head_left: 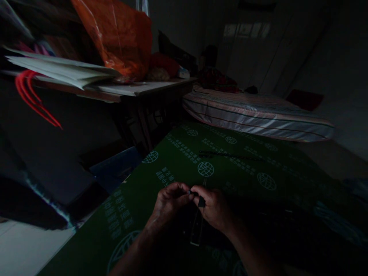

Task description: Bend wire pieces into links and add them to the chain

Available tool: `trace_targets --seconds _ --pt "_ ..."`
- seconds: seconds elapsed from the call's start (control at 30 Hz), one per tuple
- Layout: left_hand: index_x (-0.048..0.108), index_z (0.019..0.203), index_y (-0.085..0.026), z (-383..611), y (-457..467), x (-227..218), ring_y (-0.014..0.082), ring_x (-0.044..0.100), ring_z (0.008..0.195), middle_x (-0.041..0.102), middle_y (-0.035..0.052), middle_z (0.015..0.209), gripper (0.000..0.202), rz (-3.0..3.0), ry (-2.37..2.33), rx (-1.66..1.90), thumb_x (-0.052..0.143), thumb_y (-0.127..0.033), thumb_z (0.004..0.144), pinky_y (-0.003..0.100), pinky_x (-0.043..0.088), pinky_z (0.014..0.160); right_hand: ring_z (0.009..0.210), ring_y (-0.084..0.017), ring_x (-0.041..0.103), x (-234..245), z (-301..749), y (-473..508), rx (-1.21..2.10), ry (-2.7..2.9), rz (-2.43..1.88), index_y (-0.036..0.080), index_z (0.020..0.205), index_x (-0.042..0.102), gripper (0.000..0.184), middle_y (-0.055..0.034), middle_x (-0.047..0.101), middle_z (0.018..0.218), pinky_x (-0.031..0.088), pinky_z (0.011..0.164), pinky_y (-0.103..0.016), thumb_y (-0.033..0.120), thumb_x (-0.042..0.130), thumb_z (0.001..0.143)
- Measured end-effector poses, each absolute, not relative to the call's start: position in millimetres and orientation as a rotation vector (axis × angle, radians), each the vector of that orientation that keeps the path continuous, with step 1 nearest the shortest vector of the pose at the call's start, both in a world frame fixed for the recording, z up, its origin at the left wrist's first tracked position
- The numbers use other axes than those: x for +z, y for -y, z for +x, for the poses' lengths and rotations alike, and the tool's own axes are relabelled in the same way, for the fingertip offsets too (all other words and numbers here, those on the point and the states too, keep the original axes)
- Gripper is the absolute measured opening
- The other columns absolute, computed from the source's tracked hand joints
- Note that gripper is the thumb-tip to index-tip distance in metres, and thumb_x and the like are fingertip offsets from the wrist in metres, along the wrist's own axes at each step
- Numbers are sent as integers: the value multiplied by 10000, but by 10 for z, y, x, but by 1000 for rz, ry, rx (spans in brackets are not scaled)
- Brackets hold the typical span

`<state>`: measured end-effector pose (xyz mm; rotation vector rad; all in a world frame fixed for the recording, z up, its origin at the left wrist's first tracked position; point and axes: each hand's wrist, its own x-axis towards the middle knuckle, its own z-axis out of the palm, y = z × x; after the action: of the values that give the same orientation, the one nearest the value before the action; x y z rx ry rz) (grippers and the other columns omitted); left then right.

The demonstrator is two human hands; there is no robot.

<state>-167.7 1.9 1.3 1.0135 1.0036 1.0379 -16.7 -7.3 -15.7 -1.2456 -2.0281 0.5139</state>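
My left hand [169, 201] is closed, its thumb and fingertips pinching a small dark piece [189, 192] whose kind I cannot make out. My right hand [215, 207] meets it fingertip to fingertip, and its thumb and index finger are at the same small piece. A long, thin metal wire loop [196, 242] with a black block [201, 202] on it runs through my right hand and points down towards me. Both hands are just above the green printed tabletop [184, 153]. Deep shadow hides much beneath my right hand.
Beyond my hands a dark twisted strand [232, 155] lies across the green surface. A striped mattress [255, 115] borders its far side. At the left, a desk [135, 90] holds an orange bag [123, 38], papers [63, 71] and hanging red cords [36, 101]. Dark material [267, 230] lies at the right.
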Motion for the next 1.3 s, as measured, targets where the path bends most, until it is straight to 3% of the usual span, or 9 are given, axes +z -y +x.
trace_targets --seconds 0.33,0.57,0.97,1.3 --pt "648 818 -153 -1715 -75 -5 203 639 806 710 65 872 328 1048 -1233 1171 742 -362 584 265 498 687 748 -170 658 -54 326 -357 347 2061 -1503 238 984 652 195 -29 709 822 460 640 -225 236 585 801" --pt "655 786 -133 -1758 -164 -130 216 644 719 707 67 798 384 954 -1354 1186 748 -419 548 277 495 612 859 -171 648 -253 752 -1070 178 2062 -1920 261 996 670 218 -22 713 905 454 709 -222 220 590 797" --pt "677 747 -162 -1784 -189 -161 206 634 725 709 44 769 264 1052 -1450 1118 714 -377 598 271 486 616 886 -181 642 -455 774 -1466 161 2079 -1974 260 1001 676 221 -33 704 953 451 718 -238 244 585 800" --pt "662 786 -162 -1800 -198 -190 200 618 720 702 52 799 290 1023 -1424 1064 696 -394 614 277 471 619 842 -177 645 -470 717 -1553 131 2072 -1998 254 991 673 219 -38 705 904 442 670 -230 222 570 801"
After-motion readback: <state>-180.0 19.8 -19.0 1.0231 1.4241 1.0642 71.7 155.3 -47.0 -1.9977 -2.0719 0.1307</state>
